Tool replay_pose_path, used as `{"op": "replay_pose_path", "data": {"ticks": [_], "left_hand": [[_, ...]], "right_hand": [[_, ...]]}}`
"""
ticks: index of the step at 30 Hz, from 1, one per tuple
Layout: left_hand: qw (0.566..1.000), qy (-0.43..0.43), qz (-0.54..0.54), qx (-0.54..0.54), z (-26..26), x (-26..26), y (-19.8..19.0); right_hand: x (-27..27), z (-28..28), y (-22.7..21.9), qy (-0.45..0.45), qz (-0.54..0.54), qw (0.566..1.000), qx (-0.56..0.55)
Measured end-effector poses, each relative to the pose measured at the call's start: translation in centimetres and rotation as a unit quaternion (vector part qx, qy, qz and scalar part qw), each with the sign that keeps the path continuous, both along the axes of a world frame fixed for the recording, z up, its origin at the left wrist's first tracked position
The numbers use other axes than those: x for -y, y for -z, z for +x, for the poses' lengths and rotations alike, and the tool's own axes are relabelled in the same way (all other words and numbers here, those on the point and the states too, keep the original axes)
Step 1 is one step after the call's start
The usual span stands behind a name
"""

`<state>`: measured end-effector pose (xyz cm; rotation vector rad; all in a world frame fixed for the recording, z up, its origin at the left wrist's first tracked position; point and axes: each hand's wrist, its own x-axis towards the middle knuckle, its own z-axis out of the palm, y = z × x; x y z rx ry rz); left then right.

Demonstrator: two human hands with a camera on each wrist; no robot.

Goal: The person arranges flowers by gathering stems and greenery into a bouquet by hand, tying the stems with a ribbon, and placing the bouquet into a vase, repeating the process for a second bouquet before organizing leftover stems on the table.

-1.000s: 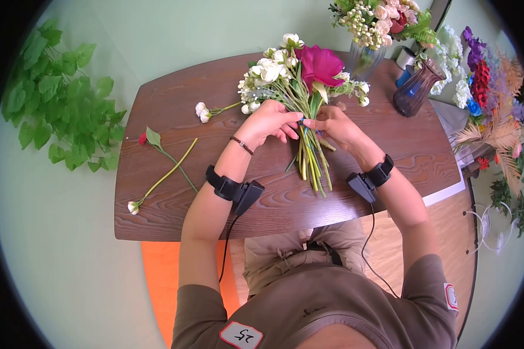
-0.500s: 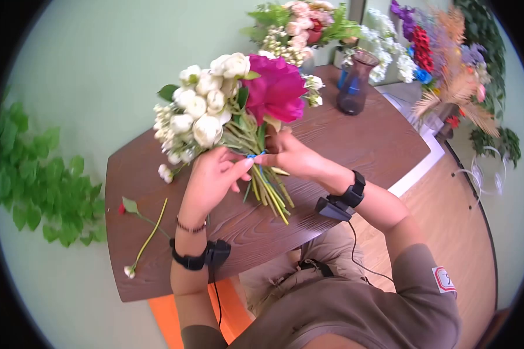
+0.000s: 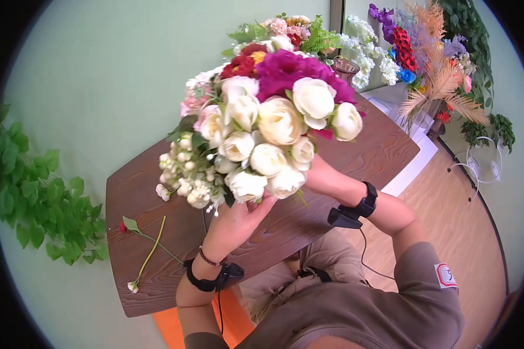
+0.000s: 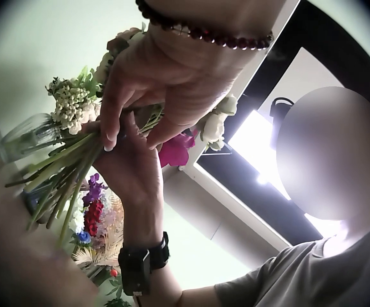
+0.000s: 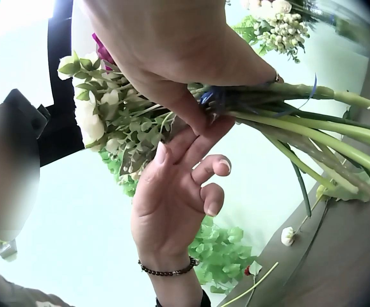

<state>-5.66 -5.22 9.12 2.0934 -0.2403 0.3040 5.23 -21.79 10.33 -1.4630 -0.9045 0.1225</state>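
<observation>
Bouquet (image 3: 268,134) is up off the table (image 3: 157,273), blooms tipped toward the head camera, stems (image 5: 313,131) running down and away toward the table. Long axis is steep in the head view; the wrist views show the stems fanning out below the grip point.

Right hand (image 5: 172,51) is the carrier: fingers curled round the stem bundle just below the blooms, at the blue tie (image 5: 210,96). In the head view this hand is hidden behind the blooms, only the forearm shows.

Left hand (image 3: 239,218) sits under the bouquet on the near side. Its index and middle fingers (image 5: 185,144) are stretched up and touch the stems at the tie, right beside the right hand's thumb; ring and little fingers are curled in, holding nothing. I can't tell whether the thumb closes on a stem, so it reads as a touch, not a grip.

So the tie point lies straight above the left fingertips, both hands meet there, and the right hand bears the load.

Left of the bouquet on the table: a loose green stem (image 3: 151,247) with a small white bud and a red-budded sprig (image 3: 128,225), well apart from both hands. Behind the bouquet: a vase (image 3: 346,67), mostly hidden, and more flowers (image 3: 425,58).
</observation>
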Motion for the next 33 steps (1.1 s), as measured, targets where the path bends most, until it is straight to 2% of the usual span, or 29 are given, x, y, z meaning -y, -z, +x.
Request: {"op": "replay_pose_path", "data": {"ticks": [2,4,6,8,10,12,15,18,20,24,26,27,29,33], "left_hand": [[0.994,-0.003,0.093,-0.060,0.2,0.0,-0.9],[0.995,0.020,0.073,-0.065,0.7,-0.3,-0.6],[0.997,0.056,-0.014,0.057,1.2,-0.1,-0.5],[0.994,0.083,-0.008,0.065,2.2,-0.5,0.2],[0.995,0.098,-0.022,0.015,2.9,-0.8,0.9],[0.994,0.104,-0.022,0.008,4.3,-0.6,2.1],[0.991,0.107,-0.053,-0.059,6.6,0.6,2.3],[0.989,0.119,-0.001,-0.084,9.8,2.1,1.4],[0.988,0.123,-0.009,-0.092,12.2,3.6,0.7],[0.989,0.120,-0.015,-0.085,18.1,7.5,-0.1],[0.994,0.101,-0.002,-0.041,22.2,9.6,1.2],[0.994,0.100,-0.002,-0.041,23.8,10.8,1.4],[0.998,0.055,0.023,-0.022,26.7,13.2,1.5],[0.998,0.043,0.047,-0.021,31.1,16.8,1.5]], "right_hand": [[1.7,0.0,-0.7,0.015,-0.026,1.000,0.002],[3.3,0.1,-1.0,0.052,-0.017,0.998,0.040],[5.0,0.9,-1.7,0.093,-0.018,0.995,0.041],[7.1,0.4,-3.4,0.145,-0.046,0.987,-0.048],[8.9,1.1,-4.0,0.185,0.011,0.980,-0.078],[11.4,2.1,-4.8,0.239,-0.006,0.969,-0.064],[15.5,5.1,-4.7,0.298,0.031,0.953,-0.048],[18.0,7.0,-5.9,0.340,0.074,0.937,-0.024],[19.9,9.2,-6.4,0.347,0.052,0.936,0.006],[21.2,10.8,-8.3,0.366,0.111,0.924,0.015],[21.8,11.5,-8.7,0.377,0.064,0.917,0.114],[22.0,11.8,-8.8,0.366,0.068,0.919,0.128],[22.1,12.4,-8.8,0.367,0.082,0.920,0.112],[22.6,14.4,-9.2,0.349,0.120,0.928,0.053]]}}
